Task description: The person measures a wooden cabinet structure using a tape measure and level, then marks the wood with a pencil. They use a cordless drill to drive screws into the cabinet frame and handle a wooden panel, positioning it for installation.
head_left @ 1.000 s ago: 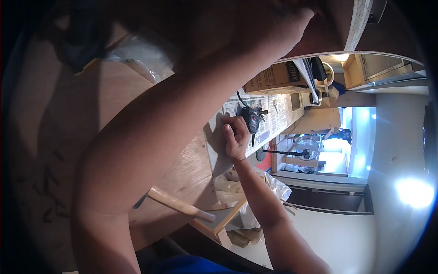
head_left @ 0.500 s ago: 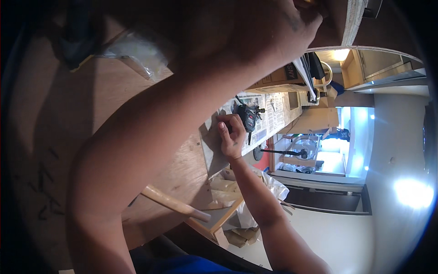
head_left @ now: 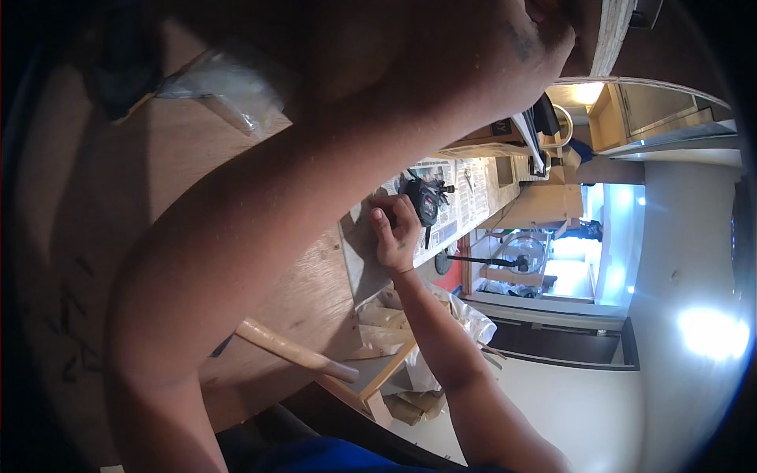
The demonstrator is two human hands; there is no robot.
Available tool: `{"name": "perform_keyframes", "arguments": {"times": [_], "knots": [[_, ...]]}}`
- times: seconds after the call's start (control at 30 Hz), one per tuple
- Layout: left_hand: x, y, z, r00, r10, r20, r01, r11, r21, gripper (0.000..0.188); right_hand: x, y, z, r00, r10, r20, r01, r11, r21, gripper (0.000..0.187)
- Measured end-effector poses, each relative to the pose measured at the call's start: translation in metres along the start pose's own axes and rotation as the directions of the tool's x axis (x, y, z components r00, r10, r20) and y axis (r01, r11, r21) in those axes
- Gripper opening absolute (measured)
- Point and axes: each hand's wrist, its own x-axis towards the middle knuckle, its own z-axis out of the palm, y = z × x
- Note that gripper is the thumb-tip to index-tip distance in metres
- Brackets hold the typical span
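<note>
My left arm crosses the view from the lower left, and my left hand (head_left: 516, 59) is up at the top right beside a pale board edge. Its fingers are bent closed in shadow near the frame's top; what they hold is hidden. Lower down, my right hand (head_left: 398, 234) has loosely bent fingers with the thumb apart from them, and nothing shows in it. It is at the plywood (head_left: 315, 272) edge, close to a black tape measure (head_left: 424, 201) on newspaper (head_left: 471, 193). A wooden tool handle (head_left: 296, 349) lies on the plywood, its other end hidden behind my left arm.
A clear plastic bag (head_left: 229, 87) and a dark tool (head_left: 122, 87) with a yellow edge are at the upper left. Beyond my right forearm are a wooden frame (head_left: 386, 370) and plastic wrapping (head_left: 473, 319). A standing fan (head_left: 520, 260) and cardboard boxes (head_left: 552, 201) are farther off.
My left hand has shifted slightly right and down, and the yellowish bit at its fingers no longer shows. My right hand keeps nearly the same pose; the whole view has shifted slightly.
</note>
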Motion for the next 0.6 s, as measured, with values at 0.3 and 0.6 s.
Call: {"name": "perform_keyframes", "arguments": {"times": [0.3,0.6], "knots": [[0.011,0.022,-0.046,0.953,-0.197,0.23,0.215,0.975,-0.059,0.023,0.011,-0.011,0.003,0.999,-0.043,-0.001,0.043,0.999,0.033,0.031],[0.099,-0.128,-0.025,0.989,-0.037,-0.146,0.064,0.98,0.19,0.02,0.005,-0.007,0.003,0.999,0.029,0.024,-0.03,0.999,0.04,0.038]]}}
